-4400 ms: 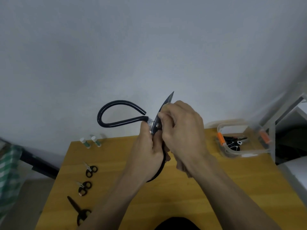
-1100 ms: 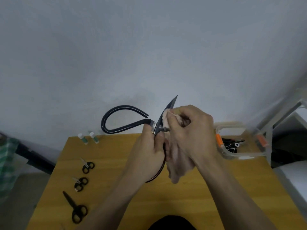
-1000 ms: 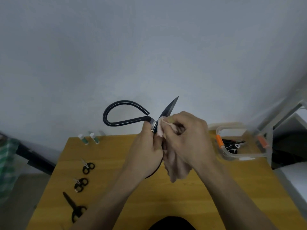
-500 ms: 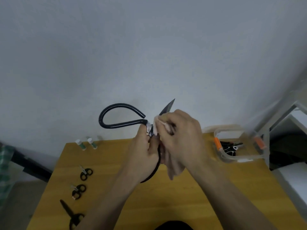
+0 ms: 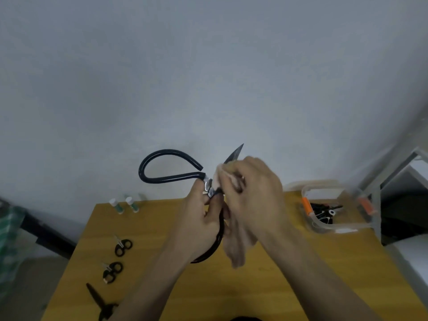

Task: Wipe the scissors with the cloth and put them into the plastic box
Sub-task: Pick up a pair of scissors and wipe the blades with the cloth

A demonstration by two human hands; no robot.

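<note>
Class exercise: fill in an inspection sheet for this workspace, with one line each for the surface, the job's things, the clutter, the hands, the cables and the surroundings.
Surface: wooden table, yellow-brown.
Job's things: large black scissors held up above the table; pale cloth against its blade; plastic box at the far right, holding dark items.
Clutter: three smaller scissors and two small bottles on the left.
Hands: left hand grips the large scissors near the pivot; right hand holds the cloth.
Cables: nothing seen.
Surroundings: plain wall; metal frame at right.

L hand (image 5: pixel 203 218) grips scissors (image 5: pixel 166 172) | R hand (image 5: pixel 252 198) rubs cloth (image 5: pixel 236 249) on blade
</note>
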